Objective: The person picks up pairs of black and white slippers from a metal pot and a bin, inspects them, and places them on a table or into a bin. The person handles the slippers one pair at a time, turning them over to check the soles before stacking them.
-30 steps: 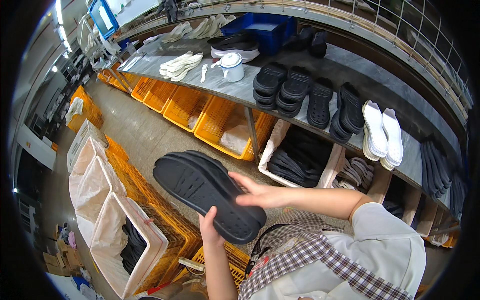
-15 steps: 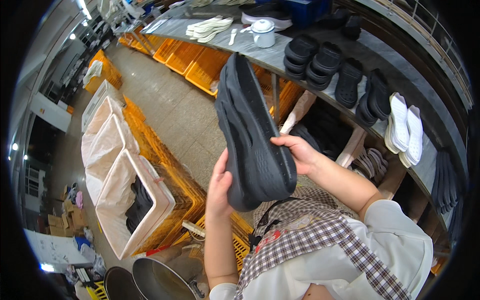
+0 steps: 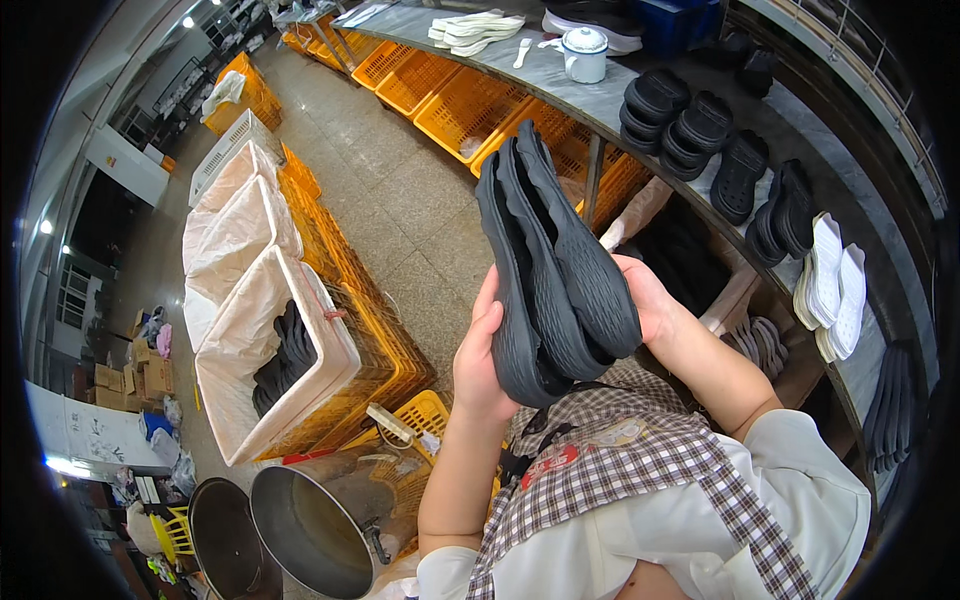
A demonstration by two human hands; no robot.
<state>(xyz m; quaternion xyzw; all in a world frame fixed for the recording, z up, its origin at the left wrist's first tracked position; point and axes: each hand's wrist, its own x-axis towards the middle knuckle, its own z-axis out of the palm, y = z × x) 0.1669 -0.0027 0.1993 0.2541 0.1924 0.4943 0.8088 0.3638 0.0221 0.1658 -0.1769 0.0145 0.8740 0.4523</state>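
Both my hands hold a stack of black shoe soles (image 3: 545,265) upright in front of my apron. Three textured side walls show, with dark gaps between them. My left hand (image 3: 482,355) presses against the left side of the stack, thumb upward. On the right side, my right hand (image 3: 645,300) grips the stack, its fingers partly hidden behind the soles. Nearest to the right hand, beyond it on the grey bench, stand black clogs (image 3: 740,175) and white insoles (image 3: 835,285).
A pale-lined yellow crate (image 3: 350,400) with dark pieces (image 3: 285,360) stands at left. Below it are a large metal pot (image 3: 310,520) and a round pan (image 3: 225,530). Yellow crates (image 3: 470,115) sit under the bench (image 3: 500,45), which carries a white enamel mug (image 3: 585,55).
The stack of soles has turned in my hands, so its side walls now face me with wider gaps. My right thumb has left the top sole's face. The whole view has shifted.
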